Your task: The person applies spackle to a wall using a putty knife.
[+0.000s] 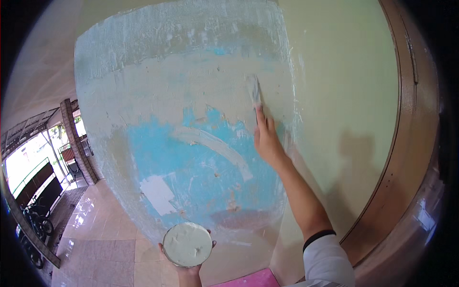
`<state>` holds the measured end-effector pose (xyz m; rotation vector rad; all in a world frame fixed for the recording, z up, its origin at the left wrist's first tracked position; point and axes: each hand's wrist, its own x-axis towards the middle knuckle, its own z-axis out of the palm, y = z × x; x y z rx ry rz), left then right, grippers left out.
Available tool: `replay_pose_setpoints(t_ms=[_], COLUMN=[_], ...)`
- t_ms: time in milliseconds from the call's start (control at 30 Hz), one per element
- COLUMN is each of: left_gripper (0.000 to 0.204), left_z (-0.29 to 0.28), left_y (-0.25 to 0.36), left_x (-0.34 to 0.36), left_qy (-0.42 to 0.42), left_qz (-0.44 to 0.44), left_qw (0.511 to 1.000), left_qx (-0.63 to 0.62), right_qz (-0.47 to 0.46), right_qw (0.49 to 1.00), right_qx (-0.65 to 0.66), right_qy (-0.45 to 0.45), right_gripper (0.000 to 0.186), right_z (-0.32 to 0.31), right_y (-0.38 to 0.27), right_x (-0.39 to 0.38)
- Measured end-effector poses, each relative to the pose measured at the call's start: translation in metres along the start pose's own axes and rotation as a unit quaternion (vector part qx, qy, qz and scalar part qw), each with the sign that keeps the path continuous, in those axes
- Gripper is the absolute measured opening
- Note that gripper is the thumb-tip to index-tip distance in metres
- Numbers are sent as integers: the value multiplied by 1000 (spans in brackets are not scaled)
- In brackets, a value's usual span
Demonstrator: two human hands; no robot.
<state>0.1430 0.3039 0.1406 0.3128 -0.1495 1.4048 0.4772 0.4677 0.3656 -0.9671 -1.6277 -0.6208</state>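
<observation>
My right hand (268, 141) is closed around the handle of a putty knife (256, 90). Its blade points up and lies against the upper right of a patched wall (191, 91). Below, my left hand (188, 271) holds up a round tub (168, 259) from underneath, fingertips showing at both sides. Pale grey-green putty (187, 243) fills the tub, with a few lumps on its surface. Grey putty coats the wall's upper part, while bare light blue paint (153, 148) shows lower down, crossed by a curved putty streak (215, 146).
A pale green wall (344, 71) meets the patched one at a corner on the right, with a brown wooden frame (382, 205) beyond. Something flat and pink (253, 280) lies at the bottom. Tiled floor (100, 229) runs left toward a post (76, 138) and parked motorbikes (38, 225).
</observation>
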Motion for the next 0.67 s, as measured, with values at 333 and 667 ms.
replay_pose_setpoints(t_ms=[333,667], left_gripper=[96,97], left_z=[4,-8], left_y=[-4,0], left_x=[2,-1], left_qy=[8,-4], left_qz=[7,-23], left_qw=[1000,997], left_qx=[0,-71], right_qz=[20,-5], right_qw=[1000,998], right_qx=[12,61], right_qy=[18,-32], right_gripper=[77,81], right_z=[-30,12], right_y=[-21,-10], right_x=[66,-73])
